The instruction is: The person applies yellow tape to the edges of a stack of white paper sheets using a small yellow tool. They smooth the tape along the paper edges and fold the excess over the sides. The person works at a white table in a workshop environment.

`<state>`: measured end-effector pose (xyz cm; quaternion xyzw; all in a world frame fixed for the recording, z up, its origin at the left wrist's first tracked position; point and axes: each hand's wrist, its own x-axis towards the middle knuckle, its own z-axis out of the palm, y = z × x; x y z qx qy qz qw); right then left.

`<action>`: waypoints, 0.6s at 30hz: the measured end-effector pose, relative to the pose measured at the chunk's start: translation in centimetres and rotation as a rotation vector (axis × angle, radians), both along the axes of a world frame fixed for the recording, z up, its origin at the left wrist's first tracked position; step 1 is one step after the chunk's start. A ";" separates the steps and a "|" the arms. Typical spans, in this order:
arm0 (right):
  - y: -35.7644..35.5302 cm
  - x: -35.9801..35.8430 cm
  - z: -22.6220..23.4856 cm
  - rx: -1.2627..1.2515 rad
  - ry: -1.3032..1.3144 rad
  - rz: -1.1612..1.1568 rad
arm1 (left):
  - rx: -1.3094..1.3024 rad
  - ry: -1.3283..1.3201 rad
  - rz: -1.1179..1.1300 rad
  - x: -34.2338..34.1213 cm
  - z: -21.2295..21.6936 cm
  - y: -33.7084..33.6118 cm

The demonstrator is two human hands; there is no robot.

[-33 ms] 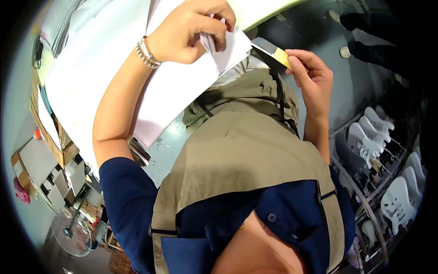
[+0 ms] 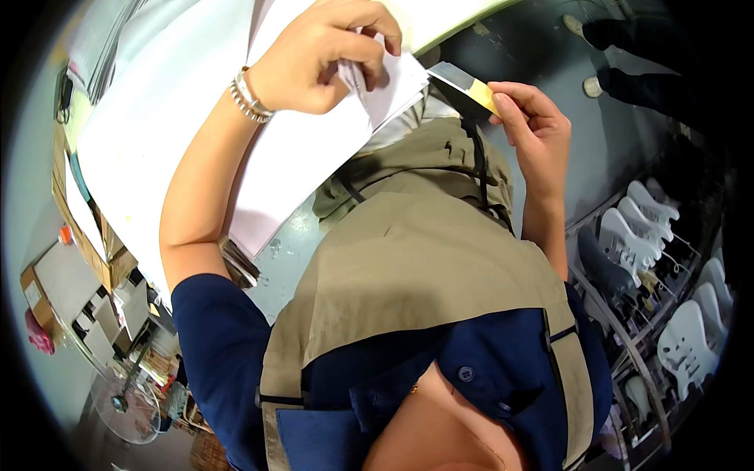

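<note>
My left hand [image 2: 326, 59] is closed on a folded piece of pale paper [image 2: 355, 82], pinching it over a white stack of sheets [image 2: 404, 82] at the table's near edge. The thumb and fingers of my right hand [image 2: 534, 129] pinch the yellow end of a thin flat tool [image 2: 463, 81], grey and blade-like toward its far end. That far end points left and lies close to the corner of the sheets; whether it touches them I cannot tell.
Large white sheets cover the table [image 2: 463, 20]. A rack [image 2: 628, 345] of light grey, guitar-body-shaped pieces [image 2: 687, 349] stands at the right. Another person's legs [image 2: 644, 90] show at the upper right. A standing fan [image 2: 122, 404] is at the lower left.
My left hand and the paper appear very slightly further left. The flat tool has shifted a little left with my right hand; both grips are the same.
</note>
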<state>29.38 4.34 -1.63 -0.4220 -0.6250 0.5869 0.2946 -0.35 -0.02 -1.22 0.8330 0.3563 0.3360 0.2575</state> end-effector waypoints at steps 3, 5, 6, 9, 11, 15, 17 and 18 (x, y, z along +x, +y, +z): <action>0.6 0.2 -0.4 0.049 -0.022 0.021 | 0.065 0.036 0.002 0.2 0.1 0.3; 0.6 0.0 -0.6 0.055 0.002 0.033 | 0.086 0.069 0.007 0.4 0.2 0.4; 0.8 -0.1 -0.9 0.064 -0.002 0.050 | 0.080 0.080 0.018 0.5 0.4 0.3; 0.7 -0.4 -1.0 0.084 -0.011 0.073 | 0.077 0.101 0.031 0.3 -0.4 0.1; 0.6 -0.4 -1.1 0.089 0.010 0.074 | 0.145 0.119 0.030 0.5 -0.3 0.2; 0.6 -0.3 -0.5 0.145 -0.001 0.086 | 0.148 0.206 0.033 0.9 0.2 -0.1; 0.6 -0.3 -0.4 0.152 0.006 0.081 | 0.138 0.213 0.050 1.0 0.2 -0.3; 0.6 -0.3 -0.4 0.134 0.000 0.081 | 0.152 0.218 0.047 0.9 0.3 -0.3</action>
